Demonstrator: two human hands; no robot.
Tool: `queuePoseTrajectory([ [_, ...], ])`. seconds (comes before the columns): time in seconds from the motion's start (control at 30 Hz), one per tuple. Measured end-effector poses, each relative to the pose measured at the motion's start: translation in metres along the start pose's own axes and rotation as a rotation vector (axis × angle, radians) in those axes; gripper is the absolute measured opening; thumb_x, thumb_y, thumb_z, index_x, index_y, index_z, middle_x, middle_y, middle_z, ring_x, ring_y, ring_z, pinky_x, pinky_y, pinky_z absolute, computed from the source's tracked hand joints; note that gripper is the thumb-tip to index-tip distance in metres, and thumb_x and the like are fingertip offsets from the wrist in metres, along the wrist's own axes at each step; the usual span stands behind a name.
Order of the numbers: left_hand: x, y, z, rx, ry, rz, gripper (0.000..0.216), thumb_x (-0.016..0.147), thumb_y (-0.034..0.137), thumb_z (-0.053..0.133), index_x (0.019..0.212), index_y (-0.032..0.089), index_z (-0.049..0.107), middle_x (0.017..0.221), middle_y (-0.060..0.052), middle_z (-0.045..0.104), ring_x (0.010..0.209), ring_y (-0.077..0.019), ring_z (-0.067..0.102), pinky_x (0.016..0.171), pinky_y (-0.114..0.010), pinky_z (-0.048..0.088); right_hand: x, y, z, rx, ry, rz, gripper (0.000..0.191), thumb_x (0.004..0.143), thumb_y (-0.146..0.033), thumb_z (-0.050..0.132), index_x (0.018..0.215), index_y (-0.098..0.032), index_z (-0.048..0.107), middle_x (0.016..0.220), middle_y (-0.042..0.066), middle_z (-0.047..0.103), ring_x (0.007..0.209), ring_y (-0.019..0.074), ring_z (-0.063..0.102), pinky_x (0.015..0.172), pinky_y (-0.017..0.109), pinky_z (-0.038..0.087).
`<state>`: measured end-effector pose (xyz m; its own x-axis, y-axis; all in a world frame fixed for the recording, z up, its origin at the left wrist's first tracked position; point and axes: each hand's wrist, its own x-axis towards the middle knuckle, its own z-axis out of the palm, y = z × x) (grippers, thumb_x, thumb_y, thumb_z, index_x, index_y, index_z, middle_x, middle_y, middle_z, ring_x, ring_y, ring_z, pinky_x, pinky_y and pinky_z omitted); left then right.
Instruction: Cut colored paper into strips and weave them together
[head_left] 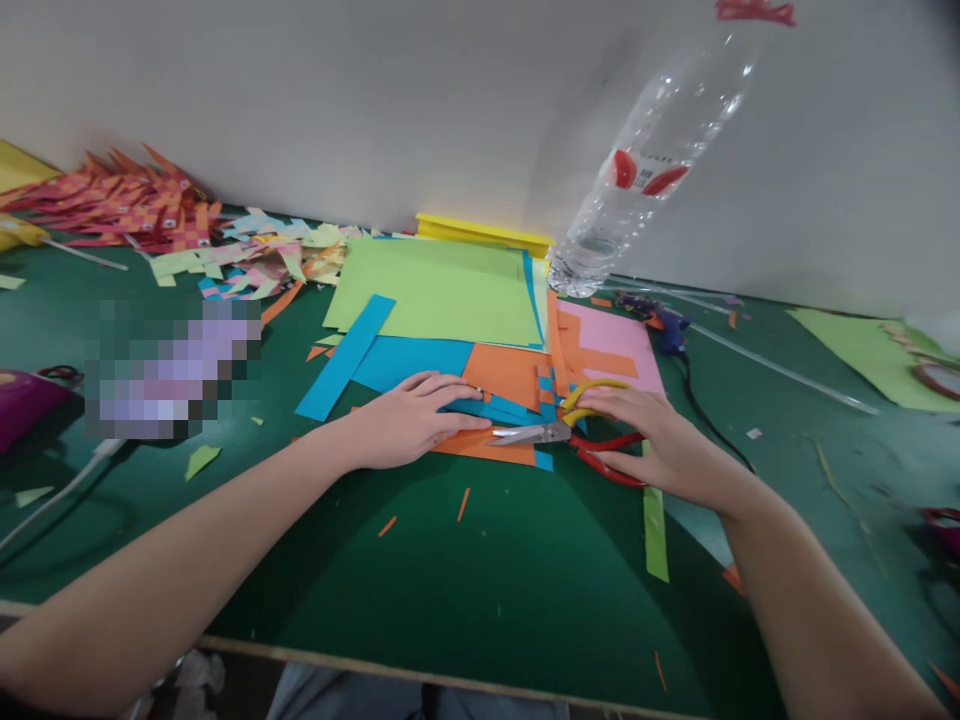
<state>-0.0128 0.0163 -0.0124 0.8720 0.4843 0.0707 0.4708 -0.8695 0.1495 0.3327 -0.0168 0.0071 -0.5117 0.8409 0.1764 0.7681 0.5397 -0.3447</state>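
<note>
The right hand (652,432) gripped scissors (551,433) by their red and yellow handles, silver blades pointing left over orange paper (510,450) near the middle of the green table (517,590). The left hand (401,425) lay flat, fingers outstretched, by a blue strip (511,408). Farther off, a clear bottle (600,215) bore a red-marked label (649,173), its print too small to read.

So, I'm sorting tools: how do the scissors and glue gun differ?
The right hand holds the scissors; the glue gun lies untouched. The scissors' handles are yellow and red; the glue gun is mostly purple. The scissors have no cord; the glue gun has a black cord. Both are hand tools.
</note>
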Motion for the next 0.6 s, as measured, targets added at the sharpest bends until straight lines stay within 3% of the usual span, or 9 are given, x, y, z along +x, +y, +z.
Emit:
queuePoseTrajectory([
  [0.6, -0.0008, -0.0006, 0.0009, 0.008, 0.006, 0.002, 0.044, 0.099, 0.014, 0.038, 0.138, 0.033, 0.046, 0.151, -0.001, 0.037, 0.14, -0.0221, 0.029, 0.115, -0.043, 0.023, -0.0042, 0.0063, -0.0068, -0.008, -0.048, -0.01, 0.043, 0.08, -0.038, 0.066, 0.122, -0.033, 0.059, 0.129, 0.005, 0.063, 0.122, 0.0325, 0.056, 0.104, 0.056, 0.043],
])
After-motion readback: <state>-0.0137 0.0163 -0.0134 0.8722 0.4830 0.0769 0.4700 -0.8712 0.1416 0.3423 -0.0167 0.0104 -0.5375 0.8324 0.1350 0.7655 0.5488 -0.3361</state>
